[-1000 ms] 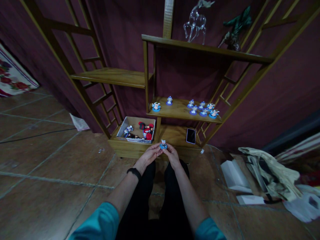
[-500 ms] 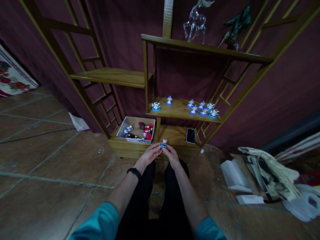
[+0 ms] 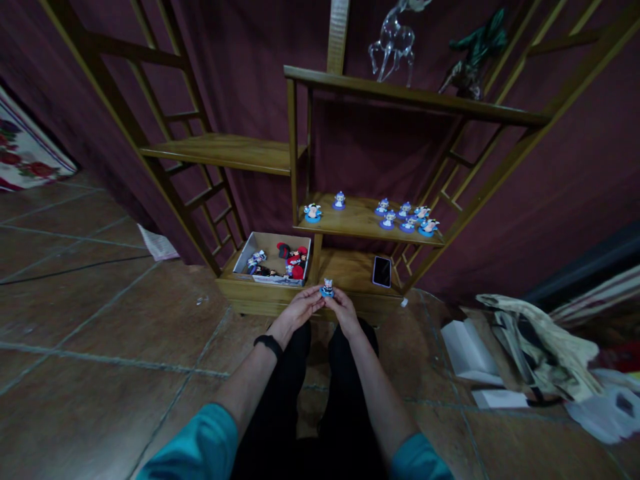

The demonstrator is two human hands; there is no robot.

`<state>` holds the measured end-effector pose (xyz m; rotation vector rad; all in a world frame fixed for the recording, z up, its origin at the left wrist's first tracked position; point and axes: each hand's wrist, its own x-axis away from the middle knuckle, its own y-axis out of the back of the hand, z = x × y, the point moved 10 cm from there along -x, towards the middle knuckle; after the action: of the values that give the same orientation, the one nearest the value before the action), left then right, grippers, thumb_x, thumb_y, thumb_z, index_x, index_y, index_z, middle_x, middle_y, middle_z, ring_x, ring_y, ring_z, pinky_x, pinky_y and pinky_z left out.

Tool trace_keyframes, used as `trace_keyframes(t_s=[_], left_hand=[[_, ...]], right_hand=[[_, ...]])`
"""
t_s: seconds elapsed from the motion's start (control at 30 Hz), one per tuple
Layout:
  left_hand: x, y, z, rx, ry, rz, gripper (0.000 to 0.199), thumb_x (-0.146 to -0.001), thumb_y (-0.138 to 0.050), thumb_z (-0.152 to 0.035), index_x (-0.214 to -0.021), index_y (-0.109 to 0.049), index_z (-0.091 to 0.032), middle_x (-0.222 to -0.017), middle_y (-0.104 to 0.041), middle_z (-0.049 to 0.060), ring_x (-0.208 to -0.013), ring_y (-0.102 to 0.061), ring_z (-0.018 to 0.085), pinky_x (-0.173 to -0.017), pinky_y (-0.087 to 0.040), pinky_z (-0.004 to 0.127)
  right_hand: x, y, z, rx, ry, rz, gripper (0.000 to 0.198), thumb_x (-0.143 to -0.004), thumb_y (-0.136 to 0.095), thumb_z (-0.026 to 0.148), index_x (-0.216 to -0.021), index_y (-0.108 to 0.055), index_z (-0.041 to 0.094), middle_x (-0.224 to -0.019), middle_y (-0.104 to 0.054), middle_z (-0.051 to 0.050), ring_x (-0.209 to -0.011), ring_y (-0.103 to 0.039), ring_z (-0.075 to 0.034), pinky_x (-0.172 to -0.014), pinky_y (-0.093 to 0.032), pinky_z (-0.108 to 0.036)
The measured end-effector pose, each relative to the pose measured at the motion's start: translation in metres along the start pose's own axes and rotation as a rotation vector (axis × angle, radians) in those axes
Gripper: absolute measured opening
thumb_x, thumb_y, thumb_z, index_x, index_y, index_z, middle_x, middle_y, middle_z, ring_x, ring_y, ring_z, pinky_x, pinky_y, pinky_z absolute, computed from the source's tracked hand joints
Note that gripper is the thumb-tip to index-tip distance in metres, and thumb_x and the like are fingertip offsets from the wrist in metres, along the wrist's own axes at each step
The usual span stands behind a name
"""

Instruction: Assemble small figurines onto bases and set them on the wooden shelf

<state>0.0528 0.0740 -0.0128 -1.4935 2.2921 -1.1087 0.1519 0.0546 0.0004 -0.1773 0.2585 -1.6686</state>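
A small toy figurine with a pale head, dark clothing and a blue round base is held upright between both hands, in front of the low shelf. My left hand pinches its base from the left, closed. From the right, the fingers of my right hand close on the same base. Left of and behind the hands, a cardboard box holds several more figurines in red, black and white. On the shelf above stand several purple-and-white figurines and blue-based ones.
A phone lies on the lower shelf, right of the box. Up top stand a glass deer and a green statue. White boxes and a cream cloth bag lie on the floor at right.
The figurine has turned slightly in my fingers and now stands straighter, its front facing me more. Both hands stay in nearly the same place.
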Motion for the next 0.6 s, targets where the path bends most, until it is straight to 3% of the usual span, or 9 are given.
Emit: trace_keyframes(t_s=[0.17,0.6], left_hand=[[-0.0003,-0.0017,0.0008,0.015,0.002,0.028,0.041,-0.069,-0.065,-0.002,-0.109,-0.061,-0.012,-0.107,-0.063,0.012,-0.087,-0.062,0.014,-0.081,-0.046,0.025],[-0.0025,0.0045,0.0018,0.008,-0.011,-0.027,0.039,-0.067,-0.064,0.0,-0.104,-0.061,-0.011,-0.099,-0.065,0.011,-0.083,-0.063,0.014,-0.081,-0.047,0.027]], right_hand=[[-0.0018,0.0034,-0.0022,0.004,0.012,-0.027,0.048,-0.062,-0.068,0.034,-0.107,-0.058,0.023,-0.104,-0.066,-0.002,-0.097,-0.06,-0.02,-0.092,-0.044,-0.039],[-0.003,0.006,-0.0015,0.03,0.04,-0.038,0.054,-0.058,-0.071,0.03,-0.11,-0.057,0.024,-0.106,-0.065,-0.003,-0.094,-0.06,-0.019,-0.09,-0.045,-0.036]])
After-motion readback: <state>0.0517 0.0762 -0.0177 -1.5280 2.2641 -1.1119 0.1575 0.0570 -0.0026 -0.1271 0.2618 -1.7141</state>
